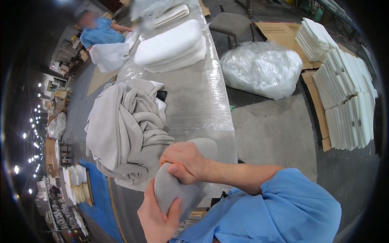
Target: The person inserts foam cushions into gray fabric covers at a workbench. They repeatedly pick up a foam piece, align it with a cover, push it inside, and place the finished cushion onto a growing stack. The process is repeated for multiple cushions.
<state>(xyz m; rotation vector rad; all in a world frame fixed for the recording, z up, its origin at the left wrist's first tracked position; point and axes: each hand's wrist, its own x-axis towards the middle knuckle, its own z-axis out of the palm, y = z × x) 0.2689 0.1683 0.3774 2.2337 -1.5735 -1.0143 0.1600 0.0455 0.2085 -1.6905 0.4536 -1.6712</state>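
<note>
Both of my hands grip a pale grey fabric-covered cushion (176, 192) with a rounded edge, close to my body at the near end of the table. My left hand (156, 220) holds its lower left side, thumb on the face and fingers behind. Above it, my right hand (187, 162) is closed over the upper edge with the thumb bent down. A grey rounded part shows beyond the right hand; whether it belongs to the same cushion I cannot tell. Just past my hands lies a heap of grey fabric covers (125, 129), folded over one another.
The long table (190, 103) is wrapped in clear plastic. White padding sheets (170, 46) are stacked farther along it. A person in blue (103, 34) handles white material at the far left. At right stand a plastic-wrapped bundle (261, 69), a chair (231, 24) and stacked white pads (344, 97).
</note>
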